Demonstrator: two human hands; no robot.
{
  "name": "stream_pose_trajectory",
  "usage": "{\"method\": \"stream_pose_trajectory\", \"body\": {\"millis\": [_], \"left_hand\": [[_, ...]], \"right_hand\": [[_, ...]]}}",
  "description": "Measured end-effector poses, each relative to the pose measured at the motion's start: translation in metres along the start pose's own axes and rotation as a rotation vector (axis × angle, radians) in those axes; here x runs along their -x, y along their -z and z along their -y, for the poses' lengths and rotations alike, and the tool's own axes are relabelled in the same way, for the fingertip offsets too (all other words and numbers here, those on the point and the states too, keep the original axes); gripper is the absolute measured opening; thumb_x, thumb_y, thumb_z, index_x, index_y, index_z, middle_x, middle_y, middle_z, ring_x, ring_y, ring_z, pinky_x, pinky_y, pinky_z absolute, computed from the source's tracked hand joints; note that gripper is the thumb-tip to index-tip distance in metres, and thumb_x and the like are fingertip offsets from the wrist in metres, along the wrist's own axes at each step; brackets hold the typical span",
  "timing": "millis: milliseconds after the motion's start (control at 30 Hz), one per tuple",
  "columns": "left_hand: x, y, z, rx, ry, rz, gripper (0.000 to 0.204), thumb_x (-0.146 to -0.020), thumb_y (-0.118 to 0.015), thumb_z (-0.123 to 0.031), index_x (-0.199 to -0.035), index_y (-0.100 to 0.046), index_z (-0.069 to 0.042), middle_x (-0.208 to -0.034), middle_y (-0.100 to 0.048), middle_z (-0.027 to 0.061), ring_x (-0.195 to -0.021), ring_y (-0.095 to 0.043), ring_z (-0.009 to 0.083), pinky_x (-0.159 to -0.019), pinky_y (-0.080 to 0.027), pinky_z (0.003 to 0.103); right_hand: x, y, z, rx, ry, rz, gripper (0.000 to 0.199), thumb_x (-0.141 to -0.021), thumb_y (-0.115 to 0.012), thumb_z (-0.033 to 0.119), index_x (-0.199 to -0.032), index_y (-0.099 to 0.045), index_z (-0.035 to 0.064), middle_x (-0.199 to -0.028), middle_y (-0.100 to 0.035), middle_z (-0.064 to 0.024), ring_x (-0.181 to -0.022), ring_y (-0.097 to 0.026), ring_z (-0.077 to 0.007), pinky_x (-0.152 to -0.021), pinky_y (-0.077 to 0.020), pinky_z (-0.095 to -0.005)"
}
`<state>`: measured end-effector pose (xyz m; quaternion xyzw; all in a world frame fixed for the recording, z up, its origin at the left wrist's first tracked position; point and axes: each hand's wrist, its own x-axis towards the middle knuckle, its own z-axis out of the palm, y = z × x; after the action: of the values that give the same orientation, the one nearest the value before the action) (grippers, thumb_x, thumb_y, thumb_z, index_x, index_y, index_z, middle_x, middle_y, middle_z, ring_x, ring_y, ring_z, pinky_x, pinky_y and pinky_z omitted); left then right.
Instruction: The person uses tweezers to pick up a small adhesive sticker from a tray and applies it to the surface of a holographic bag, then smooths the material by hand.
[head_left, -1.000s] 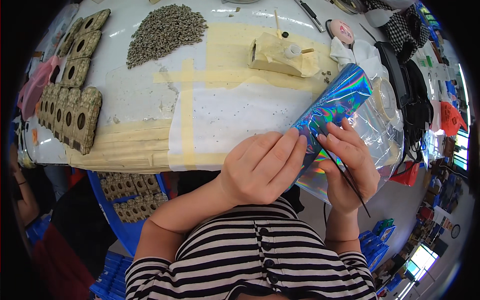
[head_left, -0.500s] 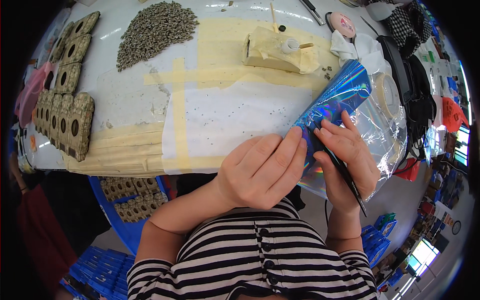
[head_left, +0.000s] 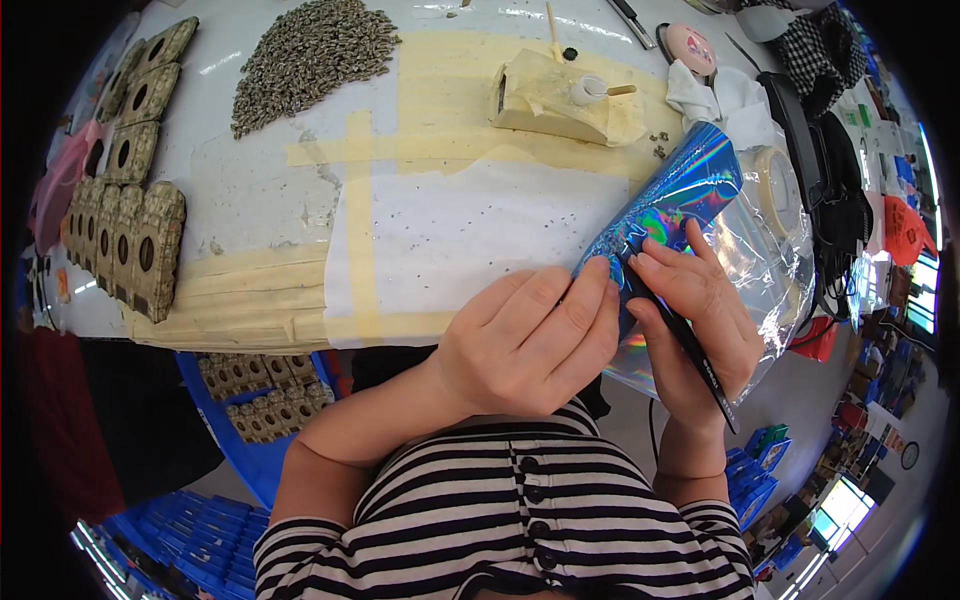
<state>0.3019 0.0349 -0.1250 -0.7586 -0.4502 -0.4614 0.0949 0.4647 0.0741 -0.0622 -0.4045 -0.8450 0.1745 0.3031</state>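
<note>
A shiny blue holographic sheet [head_left: 690,185] is curled up over the right part of the worktable. My left hand [head_left: 540,335] pinches its lower left edge, fingers pressed together. In my right hand [head_left: 695,310] lies a slim pair of black tweezers [head_left: 700,362], slanting across the palm, with one end at the sheet and the other pointing down toward me. My right fingertips also rest against the sheet, close to the left ones. What is between the tweezer tips is hidden. Below the hands, white paper [head_left: 460,240] carries several tiny scattered specks.
A pile of small metallic pieces [head_left: 315,65] lies at the far left. Patterned cases with oval holes [head_left: 125,245] stand along the left edge. Behind the paper is a taped block [head_left: 545,100] with a small white cup [head_left: 587,90]. A tape roll [head_left: 775,190] sits at right.
Both hands stay at the sheet; my left fingers have shifted slightly and the curl has changed a little. At the far left, another person's arm has left the view.
</note>
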Motion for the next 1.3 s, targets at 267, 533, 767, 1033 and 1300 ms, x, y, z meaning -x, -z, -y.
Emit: {"method": "stream_pose_trajectory", "body": {"millis": [267,533,767,1033,1300], "left_hand": [[-0.0005,0.0010,-0.0006,0.022,0.010,0.011,0.023,-0.066,-0.065,-0.010,-0.087,-0.070,-0.001,-0.095,-0.070,0.0117,-0.074,-0.061,0.0188,-0.058,-0.052,0.026],[-0.0006,0.0015,-0.0003,0.028,0.005,0.010,0.022,-0.067,-0.065,-0.010,-0.086,-0.070,-0.001,-0.095,-0.069,0.0116,-0.074,-0.061,0.0188,-0.057,-0.051,0.027],[0.0007,0.0004,-0.0008,0.030,0.006,-0.002,0.021,-0.067,-0.065,-0.010,-0.086,-0.070,-0.001,-0.095,-0.069,0.0115,-0.074,-0.061,0.0188,-0.057,-0.051,0.026],[-0.0003,0.0013,-0.0011,0.029,0.010,0.007,0.020,-0.067,-0.066,-0.010,-0.085,-0.069,-0.002,-0.096,-0.069,0.0116,-0.075,-0.061,0.0190,-0.057,-0.050,0.026],[-0.0001,0.0021,-0.0013,0.029,0.016,0.013,0.020,-0.067,-0.066,-0.011,-0.085,-0.069,-0.002,-0.097,-0.070,0.0117,-0.077,-0.061,0.0194,-0.059,-0.051,0.027]], "right_hand": [[-0.0023,-0.0001,0.0021,0.004,-0.006,0.013,0.026,-0.071,-0.078,0.002,-0.096,-0.071,0.0014,-0.089,-0.071,-0.0113,-0.094,-0.069,-0.0268,-0.101,-0.0457,-0.0483],[-0.0015,0.0002,0.0016,-0.007,0.014,0.004,0.026,-0.071,-0.078,0.005,-0.096,-0.072,0.0013,-0.090,-0.071,-0.0117,-0.093,-0.069,-0.0264,-0.101,-0.0457,-0.0480],[-0.0007,0.0027,0.0018,0.001,0.012,0.036,0.027,-0.071,-0.078,0.004,-0.097,-0.072,0.0019,-0.090,-0.070,-0.0113,-0.094,-0.069,-0.0261,-0.102,-0.0456,-0.0483],[-0.0031,0.0024,0.0062,0.026,-0.004,0.050,0.026,-0.072,-0.077,0.003,-0.098,-0.073,0.0031,-0.090,-0.070,-0.0108,-0.093,-0.069,-0.0255,-0.101,-0.0466,-0.0479],[-0.0034,0.0006,0.0064,0.031,0.007,0.036,0.025,-0.073,-0.076,0.003,-0.098,-0.073,0.0028,-0.090,-0.070,-0.0112,-0.092,-0.069,-0.0255,-0.101,-0.0471,-0.0479]]}}
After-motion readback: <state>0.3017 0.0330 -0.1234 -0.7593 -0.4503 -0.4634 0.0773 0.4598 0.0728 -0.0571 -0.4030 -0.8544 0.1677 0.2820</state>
